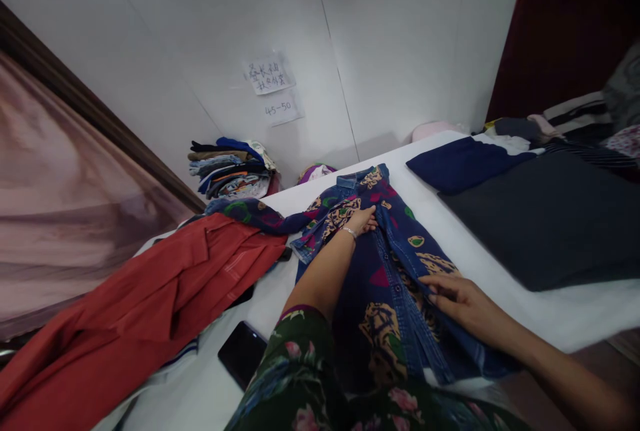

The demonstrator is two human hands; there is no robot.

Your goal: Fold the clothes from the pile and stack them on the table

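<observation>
A patterned denim shirt (367, 277), dark blue with tan, green and magenta motifs, lies front up before me, its collar (356, 181) at the far end. The front is partly unbuttoned and the inside of the fabric shows near the hem. My left hand (362, 219), with a bracelet at the wrist, is closed on the front edge below the collar. Lower down, my right hand (457, 301) pinches the shirt's right front panel between thumb and fingers. One sleeve (257, 214) stretches left, partly over a red garment (200, 277).
A black phone (243, 353) lies on the white table (500, 311), left of the shirt. Folded clothes (233, 171) are stacked by the wall. To the right lie a navy garment (465, 163), a dark grey garment (550, 217) and more clothing. Handwritten paper notes (270, 75) hang on the wall.
</observation>
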